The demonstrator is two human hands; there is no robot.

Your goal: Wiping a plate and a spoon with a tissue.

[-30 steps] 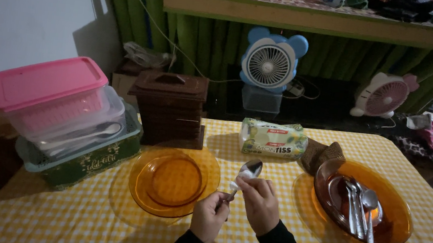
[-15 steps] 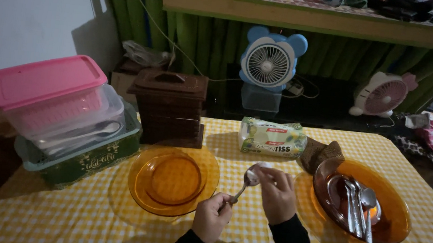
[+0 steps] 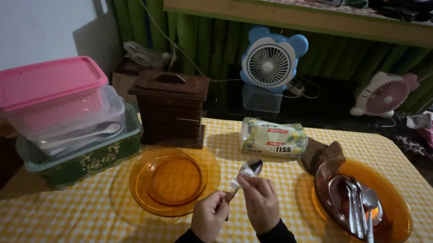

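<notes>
In the head view, the left hand (image 3: 210, 215) was closed in a pinch around the lower handle of a shiny stainless-steel spoon (image 3: 247, 171), which stood tilted with its bowl at about one o'clock from that hand, raised above the yellow-and-white checked tablecloth (image 3: 77, 219); the right hand (image 3: 260, 202) was curled with its fingertips pressing a small white scrap of tissue (image 3: 235, 184) against the neck of the spoon, just below the bowl. The spoon looked light, stiff and smooth, likely slippery where polished, so the narrow handle seemed the surest place to grip while the tissue, soft and thin, would tear easily if pulled hard. At ten o'clock from the hands lay a round amber glass plate (image 3: 174, 181), probably fragile and best lifted by its rim; at three o'clock sat a second amber glass plate (image 3: 397, 221) carrying several metal spoons (image 3: 361, 206). At twelve o'clock, near the far edge of the table, lay a soft green-and-white pack of tissues (image 3: 272, 137), with a dark brown wooden lidded box (image 3: 169, 108) to its left. At nine to ten o'clock stood a stack of clear plastic containers with a pink lid (image 3: 43, 82). Beyond the table, a blue-and-white small fan (image 3: 272, 63) and a pink-and-white small fan (image 3: 382, 96) stood well apart
</notes>
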